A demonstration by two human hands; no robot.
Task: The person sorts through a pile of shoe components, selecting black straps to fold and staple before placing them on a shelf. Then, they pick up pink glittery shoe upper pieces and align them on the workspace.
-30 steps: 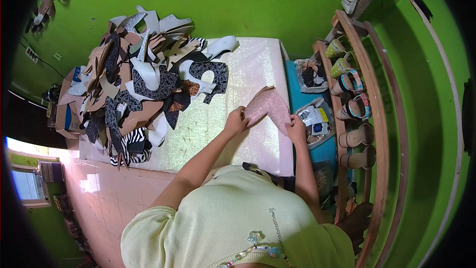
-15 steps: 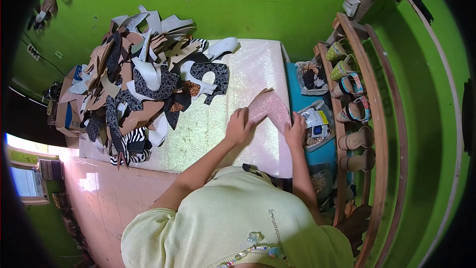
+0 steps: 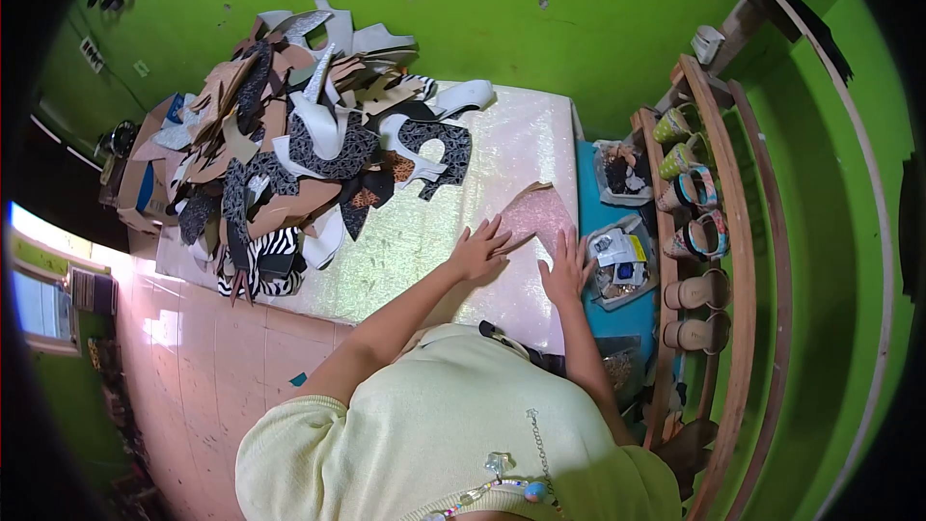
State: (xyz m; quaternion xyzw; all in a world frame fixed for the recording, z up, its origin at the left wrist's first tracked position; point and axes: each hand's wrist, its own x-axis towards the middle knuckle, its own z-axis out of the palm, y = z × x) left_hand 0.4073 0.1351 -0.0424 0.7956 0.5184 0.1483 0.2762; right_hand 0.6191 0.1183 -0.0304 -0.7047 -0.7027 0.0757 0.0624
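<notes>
A pink, glittery V-shaped piece of sheet material point(image 3: 540, 211) lies on the shiny covered table point(image 3: 511, 145), its point facing the wall. My left hand point(image 3: 479, 250) rests over the piece's left arm, fingers spread and flat. On the right arm lies my right hand point(image 3: 567, 268), its fingers stretched out towards the wall. Both hands press from above without gripping, and they cover the ends of the piece. Left of them, a large heap of cut shoe pieces point(image 3: 280, 154) in black, white, brown and zebra print covers much of the table.
At the right, a wooden rack point(image 3: 721, 232) holds several sandals point(image 3: 696, 289). Between the rack and table, plastic tubs with small items point(image 3: 620, 260) stand on a blue surface point(image 3: 598, 323). A cardboard box point(image 3: 145, 188) is behind the heap's left side. Tiled floor point(image 3: 207, 367) shows at left.
My fingers have gone from holding the pink piece's edges to lying flat and spread on it. The piece now lies flatter on the table. The whole view has shifted slightly.
</notes>
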